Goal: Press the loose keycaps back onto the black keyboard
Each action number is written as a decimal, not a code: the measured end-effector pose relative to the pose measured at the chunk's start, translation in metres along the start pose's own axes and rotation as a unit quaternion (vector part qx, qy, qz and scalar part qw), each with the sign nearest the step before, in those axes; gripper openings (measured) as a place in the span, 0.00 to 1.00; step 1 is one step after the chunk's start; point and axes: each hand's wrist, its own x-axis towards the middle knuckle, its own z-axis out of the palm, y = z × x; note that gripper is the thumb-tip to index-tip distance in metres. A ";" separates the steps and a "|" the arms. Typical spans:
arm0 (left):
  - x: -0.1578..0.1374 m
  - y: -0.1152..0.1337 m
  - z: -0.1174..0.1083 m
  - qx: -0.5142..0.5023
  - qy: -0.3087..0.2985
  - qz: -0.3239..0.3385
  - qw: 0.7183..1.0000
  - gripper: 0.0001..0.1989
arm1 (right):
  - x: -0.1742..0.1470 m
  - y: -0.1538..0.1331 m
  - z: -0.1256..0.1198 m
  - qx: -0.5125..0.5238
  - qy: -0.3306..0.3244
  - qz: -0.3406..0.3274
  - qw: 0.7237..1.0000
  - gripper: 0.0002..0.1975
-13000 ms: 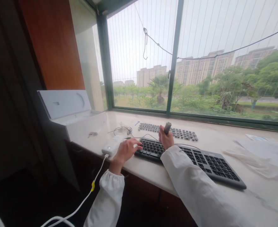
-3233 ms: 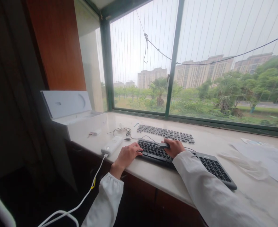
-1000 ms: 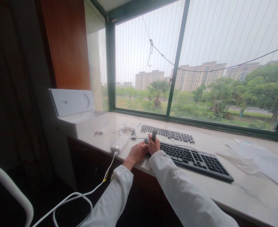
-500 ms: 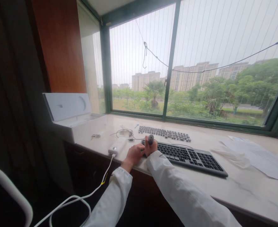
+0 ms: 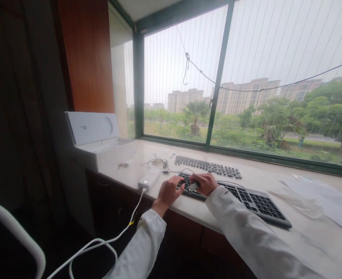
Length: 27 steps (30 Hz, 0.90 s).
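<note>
A black keyboard point(image 5: 264, 205) lies along the front of the counter. My right hand point(image 5: 207, 183) is closed around a small grey tool point(image 5: 193, 188) above the keyboard's left part, its end tilted toward my left hand; the tool's exact kind is unclear. At the keyboard's left end rests my left hand point(image 5: 168, 192), thumb and fingers curved apart with a gap between them and the fingertips close to the keys. Behind the keyboard, loose dark keycaps point(image 5: 208, 166) are laid out in rows. My hands hide part of the keyboard's left side.
A white power bank point(image 5: 148, 180) with a white cable point(image 5: 134, 211) sits left of my hands. Further left stands an open white box point(image 5: 113, 155). A thin black cable point(image 5: 162, 164) lies behind. Papers point(image 5: 330, 199) and a crumpled tissue point(image 5: 301, 203) are at right.
My right hand has moved right and turned, so the tool has gone from upright to tilted toward the left hand. My hands have come apart; the left fingers have opened. The view has shifted left.
</note>
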 end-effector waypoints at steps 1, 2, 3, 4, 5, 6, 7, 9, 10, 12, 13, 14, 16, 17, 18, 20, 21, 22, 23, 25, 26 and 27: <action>0.000 0.000 0.000 -0.003 0.001 -0.002 1.000 0.13 | -0.003 0.008 -0.008 -0.023 -0.042 -0.028 0.998 0.17; -0.001 0.001 0.000 -0.006 0.001 -0.003 1.000 0.14 | -0.006 0.016 -0.016 -0.043 -0.065 -0.047 0.996 0.16; -0.001 0.001 0.000 -0.009 0.002 -0.004 1.000 0.14 | -0.009 0.026 -0.021 -0.058 -0.079 -0.058 0.993 0.16; -0.001 0.001 0.000 -0.012 0.002 -0.004 1.000 0.14 | -0.014 0.036 -0.026 -0.071 -0.081 -0.060 0.992 0.16; 0.000 0.001 0.000 -0.014 0.002 -0.004 1.000 0.14 | -0.019 0.047 -0.028 -0.081 -0.078 -0.058 0.992 0.15; 0.000 0.001 0.000 -0.016 0.003 -0.003 1.000 0.14 | -0.025 0.058 -0.029 -0.091 -0.068 -0.055 0.992 0.13; 0.000 0.001 0.000 -0.017 0.004 -0.003 1.000 0.14 | -0.031 0.068 -0.028 -0.098 -0.061 -0.051 0.992 0.12; 0.000 0.001 0.000 -0.014 0.006 -0.003 1.000 0.15 | -0.042 0.086 -0.025 -0.129 -0.016 -0.008 0.992 0.13; 0.000 0.001 0.000 -0.010 0.008 -0.004 1.000 0.14 | -0.046 0.093 -0.023 -0.143 -0.007 0.010 0.990 0.13; 0.000 0.001 0.001 -0.003 0.010 -0.007 1.000 0.13 | -0.050 0.101 -0.020 -0.160 0.006 0.034 0.987 0.12; -0.001 0.001 0.002 -0.001 0.012 -0.010 1.000 0.12 | -0.050 0.102 -0.019 -0.161 0.007 0.038 0.986 0.11; -0.001 0.001 0.002 0.000 0.014 -0.013 1.000 0.11 | -0.050 0.102 -0.019 -0.159 0.008 0.039 0.987 0.11; 0.000 0.000 0.003 0.007 0.023 -0.020 0.999 0.11 | -0.047 0.100 -0.020 -0.152 0.007 0.035 0.988 0.12; 0.002 0.000 0.004 0.015 0.031 -0.024 0.999 0.11 | -0.046 0.098 -0.020 -0.150 0.006 0.036 0.988 0.12; 0.006 -0.001 0.004 0.026 0.040 -0.029 0.998 0.12 | -0.045 0.096 -0.021 -0.149 0.008 0.037 0.988 0.12; 0.018 -0.003 0.003 0.054 0.057 -0.042 0.996 0.12 | -0.043 0.093 -0.022 -0.149 0.015 0.039 0.988 0.11; 0.027 -0.004 0.003 0.070 0.061 -0.050 0.994 0.11 | -0.042 0.093 -0.023 -0.148 0.014 0.036 0.988 0.11; 0.038 -0.005 0.002 0.084 0.061 -0.058 0.993 0.11 | -0.042 0.093 -0.023 -0.147 0.012 0.035 0.988 0.10; 0.052 -0.007 0.002 0.098 0.055 -0.065 0.992 0.10 | -0.042 0.093 -0.023 -0.146 0.007 0.034 0.989 0.10; 0.084 -0.012 0.005 0.120 0.033 -0.070 0.990 0.09 | -0.042 0.093 -0.023 -0.146 -0.005 0.040 0.988 0.10; 0.102 -0.016 0.008 0.125 0.020 -0.068 0.990 0.09 | -0.043 0.093 -0.023 -0.146 -0.011 0.044 0.988 0.10; 0.119 -0.021 0.012 0.128 0.007 -0.069 0.989 0.09 | -0.043 0.093 -0.023 -0.146 -0.017 0.049 0.988 0.10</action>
